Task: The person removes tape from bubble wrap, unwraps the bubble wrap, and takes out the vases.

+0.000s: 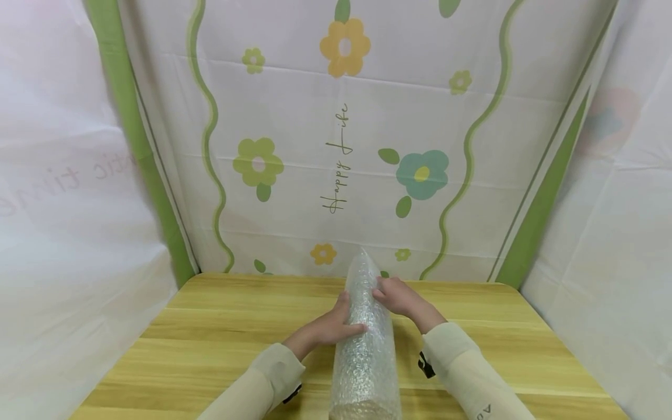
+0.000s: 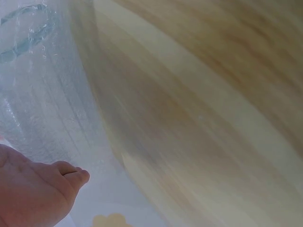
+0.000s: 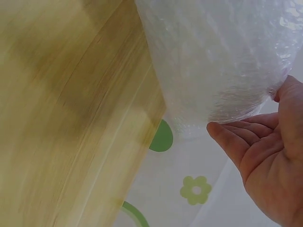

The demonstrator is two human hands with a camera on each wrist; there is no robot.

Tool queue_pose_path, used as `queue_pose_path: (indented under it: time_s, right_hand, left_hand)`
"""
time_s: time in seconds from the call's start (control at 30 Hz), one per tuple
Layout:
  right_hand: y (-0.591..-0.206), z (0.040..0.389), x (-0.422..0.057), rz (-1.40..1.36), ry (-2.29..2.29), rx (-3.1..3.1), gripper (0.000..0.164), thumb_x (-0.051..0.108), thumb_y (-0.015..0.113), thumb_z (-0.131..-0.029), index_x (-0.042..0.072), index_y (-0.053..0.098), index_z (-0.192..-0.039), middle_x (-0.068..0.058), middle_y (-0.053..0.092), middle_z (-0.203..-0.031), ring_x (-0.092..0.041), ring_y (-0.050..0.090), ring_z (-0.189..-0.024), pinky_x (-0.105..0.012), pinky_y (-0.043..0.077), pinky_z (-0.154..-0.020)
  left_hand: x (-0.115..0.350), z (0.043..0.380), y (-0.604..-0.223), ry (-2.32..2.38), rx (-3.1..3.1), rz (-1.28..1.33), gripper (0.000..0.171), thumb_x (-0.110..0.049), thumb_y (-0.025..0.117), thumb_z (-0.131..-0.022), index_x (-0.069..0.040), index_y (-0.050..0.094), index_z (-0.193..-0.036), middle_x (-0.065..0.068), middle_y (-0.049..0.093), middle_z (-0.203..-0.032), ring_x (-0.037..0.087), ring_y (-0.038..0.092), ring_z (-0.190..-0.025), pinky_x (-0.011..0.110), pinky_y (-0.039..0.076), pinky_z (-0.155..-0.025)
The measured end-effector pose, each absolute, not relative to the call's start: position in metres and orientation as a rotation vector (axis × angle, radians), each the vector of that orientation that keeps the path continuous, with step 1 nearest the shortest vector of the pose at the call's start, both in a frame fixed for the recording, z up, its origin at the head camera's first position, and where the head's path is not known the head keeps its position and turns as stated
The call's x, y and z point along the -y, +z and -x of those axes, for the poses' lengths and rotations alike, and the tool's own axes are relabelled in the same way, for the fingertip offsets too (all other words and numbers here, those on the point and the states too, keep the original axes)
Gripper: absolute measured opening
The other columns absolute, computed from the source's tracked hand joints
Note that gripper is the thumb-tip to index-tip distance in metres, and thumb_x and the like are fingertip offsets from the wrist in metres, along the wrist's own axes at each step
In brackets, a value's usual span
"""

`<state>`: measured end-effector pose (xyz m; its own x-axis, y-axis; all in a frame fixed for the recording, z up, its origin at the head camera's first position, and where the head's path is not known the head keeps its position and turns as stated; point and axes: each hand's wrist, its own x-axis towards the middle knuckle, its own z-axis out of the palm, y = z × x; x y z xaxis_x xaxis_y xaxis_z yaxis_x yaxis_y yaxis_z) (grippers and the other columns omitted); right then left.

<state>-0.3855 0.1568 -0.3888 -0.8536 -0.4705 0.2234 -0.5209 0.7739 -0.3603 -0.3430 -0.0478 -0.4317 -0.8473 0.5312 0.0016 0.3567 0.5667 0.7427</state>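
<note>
A long, clear package of bubble wrap (image 1: 364, 356) lies on the wooden table (image 1: 236, 309), running away from me and narrowing to a point at the far end. My left hand (image 1: 331, 326) holds its left side, thumb laid across the top. The fingers of that hand (image 2: 38, 189) show beside the plastic in the left wrist view. Farther along, my right hand (image 1: 401, 297) pinches the film on the right side. In the right wrist view, the film puckers between the thumb and fingers of that hand (image 3: 270, 156). What lies inside the wrap cannot be made out.
A white curtain (image 1: 294, 116) with flowers and lettering hangs behind the table's far edge. White cloth panels (image 1: 68, 233) with green borders stand on the left and right. Black straps (image 1: 426, 365) show at both sleeve cuffs.
</note>
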Motion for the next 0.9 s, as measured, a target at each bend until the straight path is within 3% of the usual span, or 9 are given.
queue_pose_path:
  time_s: [0.17,0.27,0.37,0.5,0.6,0.67,0.8,0.9]
  right_hand:
    - [-0.391,0.387,-0.157,-0.781,0.654,2.827,0.023,0.018,0.044,-0.091,0.002,0.056,-0.103,0.000,0.054,-0.073,-0.012,0.049,-0.066,-0.033,0.044,-0.065]
    - [-0.392,0.388,-0.158,-0.769,0.723,2.822,0.019,0.017,0.040,-0.092,0.008,0.056,-0.086,0.003,0.046,-0.062,-0.010,0.044,-0.057,-0.030,0.042,-0.057]
    - [-0.392,0.389,-0.160,-0.764,0.800,2.819,0.027,0.016,0.036,-0.094,0.013,0.045,-0.068,0.003,0.034,-0.053,-0.009,0.035,-0.047,-0.026,0.037,-0.048]
    - [-0.393,0.389,-0.161,-0.761,0.848,2.815,0.030,0.020,0.036,-0.094,0.013,0.042,-0.066,0.004,0.032,-0.052,-0.008,0.033,-0.045,-0.024,0.036,-0.045]
    - [-0.392,0.388,-0.162,-0.749,0.889,2.807,0.026,0.022,0.038,-0.094,0.012,0.049,-0.072,0.003,0.036,-0.054,-0.010,0.037,-0.047,-0.026,0.038,-0.048]
    - [-0.393,0.387,-0.163,-0.743,0.926,2.794,0.023,0.022,0.040,-0.094,0.011,0.057,-0.085,0.002,0.043,-0.058,-0.011,0.043,-0.051,-0.028,0.041,-0.051]
    - [-0.397,0.386,-0.165,-0.730,1.013,2.770,0.032,0.025,0.043,-0.094,0.005,0.057,-0.115,-0.002,0.061,-0.088,-0.010,0.055,-0.072,-0.030,0.047,-0.065]
    - [-0.400,0.385,-0.167,-0.713,1.089,2.755,0.040,0.027,0.044,-0.093,0.003,0.049,-0.125,-0.007,0.058,-0.112,-0.015,0.056,-0.094,-0.034,0.046,-0.079]
  left_hand:
    - [0.048,0.344,-0.432,1.123,-2.604,-0.760,0.104,-0.060,0.050,-0.078,-0.002,-0.012,-0.138,0.012,-0.016,-0.143,0.022,-0.009,-0.130,0.040,0.007,-0.104]
    - [0.048,0.344,-0.431,1.123,-2.604,-0.754,0.104,-0.061,0.050,-0.078,-0.004,-0.012,-0.139,0.011,-0.016,-0.143,0.021,-0.008,-0.130,0.040,0.008,-0.104]
    - [0.049,0.343,-0.431,1.131,-2.598,-0.754,0.103,-0.060,0.050,-0.078,-0.004,-0.012,-0.139,0.010,-0.016,-0.143,0.020,-0.008,-0.129,0.041,0.009,-0.103]
    - [0.051,0.343,-0.432,1.118,-2.603,-0.754,0.103,-0.061,0.048,-0.079,-0.005,-0.013,-0.139,0.010,-0.017,-0.143,0.021,-0.008,-0.130,0.041,0.009,-0.103]
    - [0.051,0.344,-0.432,1.115,-2.608,-0.750,0.104,-0.062,0.048,-0.078,-0.005,-0.013,-0.139,0.010,-0.017,-0.143,0.021,-0.009,-0.130,0.041,0.008,-0.103]
    - [0.051,0.344,-0.433,1.118,-2.607,-0.754,0.104,-0.062,0.048,-0.078,-0.004,-0.013,-0.138,0.010,-0.017,-0.143,0.020,-0.008,-0.129,0.041,0.008,-0.103]
    - [0.051,0.345,-0.434,1.117,-2.607,-0.757,0.105,-0.062,0.048,-0.077,-0.004,-0.014,-0.138,0.011,-0.018,-0.143,0.020,-0.008,-0.129,0.041,0.008,-0.103]
    - [0.050,0.346,-0.434,1.113,-2.609,-0.757,0.105,-0.062,0.049,-0.077,-0.004,-0.014,-0.138,0.011,-0.018,-0.143,0.020,-0.009,-0.129,0.041,0.008,-0.103]
